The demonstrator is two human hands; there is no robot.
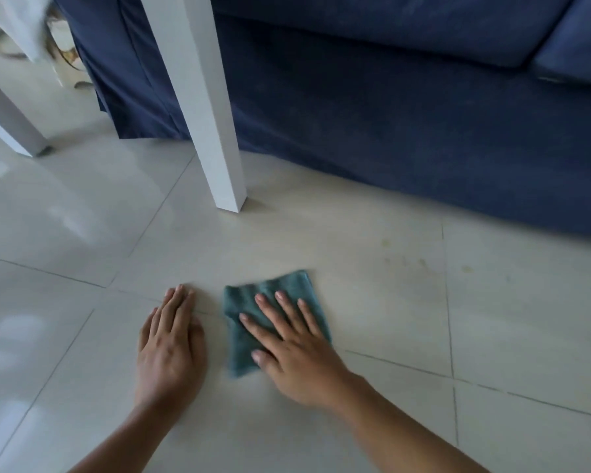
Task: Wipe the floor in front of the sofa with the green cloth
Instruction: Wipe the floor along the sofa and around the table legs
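Note:
A folded green cloth (243, 339) lies flat on the pale tiled floor (372, 302) in front of the blue sofa (406, 131). My right hand (294, 346) presses down on the cloth with fingers spread, covering its right half. My left hand (169, 349) rests flat on the bare tile just left of the cloth, fingers together, holding nothing. Faint yellowish marks (406, 262) show on the tile to the right of the cloth, nearer the sofa.
A white table leg (212, 131) stands on the floor just beyond the cloth, in front of the sofa's skirt. A second white leg (11, 121) stands at far left. Open tile stretches to the left and right of my hands.

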